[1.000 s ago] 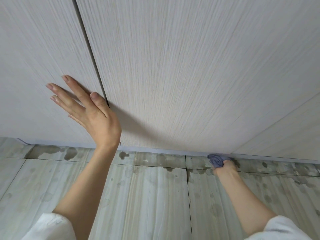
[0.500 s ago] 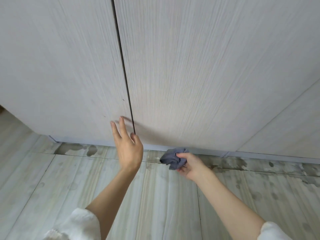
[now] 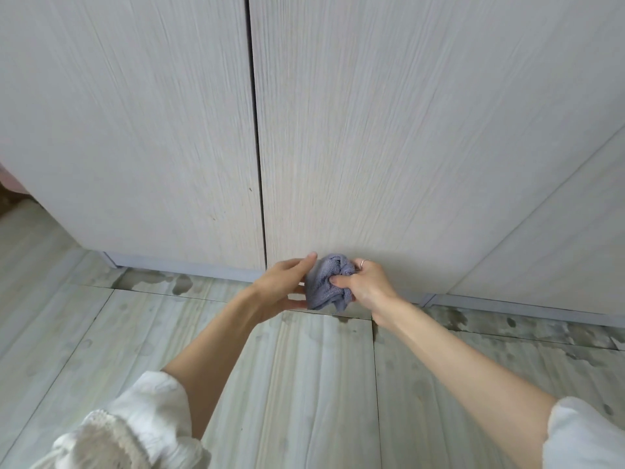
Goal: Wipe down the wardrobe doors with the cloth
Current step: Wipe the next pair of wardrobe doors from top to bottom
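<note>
Left wardrobe door [image 3: 135,130]: a pale wood-grain panel filling the upper left, its lower edge above a grey plinth [image 3: 189,267]. A dark vertical gap [image 3: 256,130] separates it from the right wardrobe door [image 3: 406,130], of the same finish. Left hand [image 3: 282,287]: raised in front of the bottom of the gap, fingers [image 3: 304,260] straight and fairly wide, palm turned toward the cloth and touching its left side; a white sleeve [image 3: 142,421] is pushed up the forearm. Cloth [image 3: 326,286]: a bunched blue-grey towel held between the two hands, low before the right door and above the floor [image 3: 304,384]. Right hand [image 3: 367,286]: fingers curled around the cloth's right side, thumb pressing its front, a ring [image 3: 362,263] on one finger. The pale plank-pattern floor carries dark wet patches [image 3: 182,282] along the plinth.
</note>
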### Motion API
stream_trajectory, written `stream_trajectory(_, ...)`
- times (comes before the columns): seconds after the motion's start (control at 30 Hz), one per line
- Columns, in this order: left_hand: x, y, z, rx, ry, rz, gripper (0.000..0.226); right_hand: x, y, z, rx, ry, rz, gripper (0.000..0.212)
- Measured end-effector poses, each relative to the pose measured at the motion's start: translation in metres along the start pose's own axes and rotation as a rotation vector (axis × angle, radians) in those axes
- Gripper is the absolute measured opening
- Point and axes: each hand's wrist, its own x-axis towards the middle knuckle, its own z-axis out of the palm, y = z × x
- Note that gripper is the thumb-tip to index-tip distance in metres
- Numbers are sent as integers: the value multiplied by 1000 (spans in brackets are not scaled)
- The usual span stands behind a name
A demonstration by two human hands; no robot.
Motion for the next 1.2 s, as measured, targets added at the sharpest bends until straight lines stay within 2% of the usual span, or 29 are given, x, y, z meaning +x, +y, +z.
stream_trajectory(0.07, 3, -1, 2, -20, -35, 10, 29, 1, -3, -9, -114, -8, -47, 21)
stream_trajectory(0.13, 5, 0, 4, -42, 8, 37, 23, -2, -7, -18, -280, -51, -71, 17)
stream_trajectory(0.2, 6, 3, 5, -77, 41, 65, 30, -6, -8, -27, -287, -91, -48, 21)
stream_trajectory(0.33, 3, 11, 4, -33, 2, 148, 39, -18, -11, -50, -46, -161, -11, 17)
stream_trajectory(0.4, 2, 12, 4, 80, 6, 194, 39, -20, -9, -59, 48, -198, 42, 20)
stream_trajectory(0.47, 0, 12, 6, 215, 39, 231, 37, -24, -9, -63, 170, -224, 102, 8)
stream_trajectory(0.57, -2, 12, 6, 352, 125, 268, 38, -27, -10, -69, 414, -222, 144, 23)
stream_trajectory(0.6, -4, 12, 3, 379, 156, 269, 39, -28, -12, -72, 482, -210, 147, 22)
stream_trajectory(0.7, -8, 9, -6, 448, 219, 267, 38, -25, -13, -86, 531, -137, 156, 20)
stream_trajectory(0.77, -8, 9, -7, 516, 224, 289, 38, -26, -14, -87, 491, -168, 151, 21)
stream_trajectory(0.87, -14, 16, 0, 584, 137, 282, 34, -30, -22, -82, 410, -230, 93, 13)
stream_trajectory(0.97, -22, 21, 7, 479, -37, 215, 37, -33, -34, -79, 323, -291, 41, 11)
stream_trajectory(1.1, -21, 19, 15, 336, -224, 181, 48, -37, -43, -74, 210, -348, 10, 21)
stream_trajectory(1.2, -22, 21, 23, 338, -262, 196, 36, -38, -46, -77, 173, -353, -20, 18)
